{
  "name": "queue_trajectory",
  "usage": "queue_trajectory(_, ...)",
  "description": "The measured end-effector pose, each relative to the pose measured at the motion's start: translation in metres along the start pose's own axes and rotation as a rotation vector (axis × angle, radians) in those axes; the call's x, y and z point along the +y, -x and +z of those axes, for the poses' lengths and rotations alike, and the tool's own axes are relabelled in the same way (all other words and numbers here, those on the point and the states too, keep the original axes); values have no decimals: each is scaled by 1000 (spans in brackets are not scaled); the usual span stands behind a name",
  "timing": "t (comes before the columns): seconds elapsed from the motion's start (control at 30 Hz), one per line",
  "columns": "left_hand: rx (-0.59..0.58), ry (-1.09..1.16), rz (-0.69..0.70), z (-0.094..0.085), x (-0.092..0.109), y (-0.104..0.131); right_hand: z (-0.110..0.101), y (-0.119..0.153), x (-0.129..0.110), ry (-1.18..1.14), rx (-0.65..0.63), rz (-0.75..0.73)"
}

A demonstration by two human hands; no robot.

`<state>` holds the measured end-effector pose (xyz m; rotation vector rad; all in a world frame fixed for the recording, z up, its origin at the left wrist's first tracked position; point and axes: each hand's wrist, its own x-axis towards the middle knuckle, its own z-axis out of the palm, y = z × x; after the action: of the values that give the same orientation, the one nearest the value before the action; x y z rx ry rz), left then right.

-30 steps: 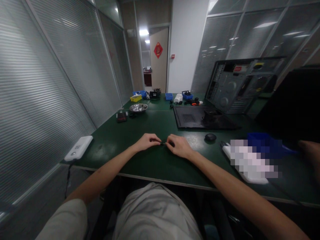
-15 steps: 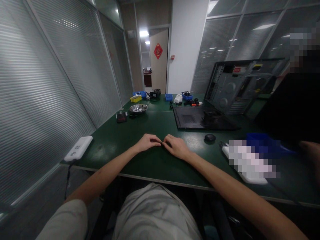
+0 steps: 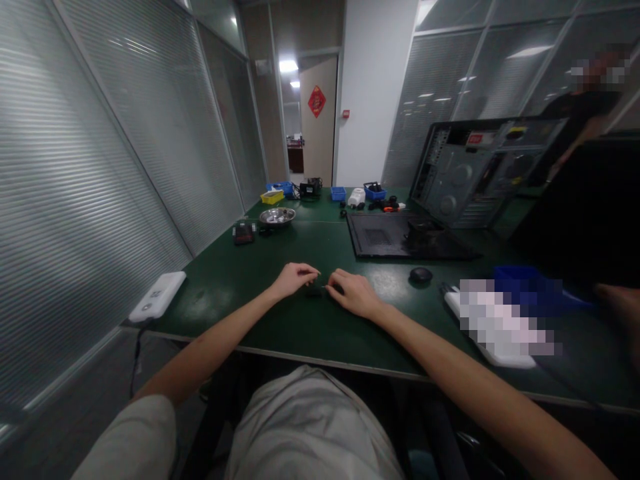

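Observation:
Over the front part of the green table (image 3: 210, 287), my left hand (image 3: 296, 278) is closed in a pinch, with a tiny pale tip showing at its fingertips. A short gap to the right, my right hand (image 3: 353, 292) is pinched too, and a small thin light thing shows at its fingertips. Both items are too small to name. A small dark object (image 3: 314, 291) appears on the table between the hands. Right of my right hand lies a black mouse-like object (image 3: 421, 275).
A black panel (image 3: 375, 243) lies behind my right hand, near an open computer case (image 3: 465, 173). A metal bowl (image 3: 277, 217) stands back left. White devices (image 3: 159, 295) lie at left and right. A person's hand (image 3: 620, 300) touches the blue item (image 3: 520, 287).
My left hand has moved slightly left and up, apart from my right hand. The small dark object between them now shows. A person at the back right has come into clearer view.

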<state>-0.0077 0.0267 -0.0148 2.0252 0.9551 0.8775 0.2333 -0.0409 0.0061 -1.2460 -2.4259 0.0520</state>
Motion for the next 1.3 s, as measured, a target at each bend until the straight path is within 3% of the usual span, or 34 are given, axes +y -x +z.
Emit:
queue_trajectory(0.13, 4, -274, 188, -5, 8, 3, 0, 1, 1, -4, 9, -9)
queue_trajectory(0.23, -50, -312, 231, -7, 14, 7, 0, 1, 1, -8, 8, -4)
queue_trajectory(0.4, 69, -288, 164, -12, 24, 13, -1, 1, 2, -13, 5, 10)
queue_trajectory(0.47, 14, -273, 119, -15, 27, 15, -1, 1, 3, -18, 8, 13)
queue_trajectory(0.57, -195, -238, 100, -18, 28, 18, -2, 2, 4, -26, 24, 12)
queue_trajectory(0.63, -248, -229, 111, -19, 27, 18, -2, 2, 4, -29, 31, 12)
queue_trajectory(0.8, -174, -228, 131, -22, 19, 14, -2, 1, 5, -40, 19, 23)
queue_trajectory(1.13, -225, -205, 170, -34, 29, 17, -2, 2, 7, -46, 21, 25)
queue_trajectory(1.3, -227, -218, 212, -27, 30, 16, -1, 1, 6, -42, 17, 27)
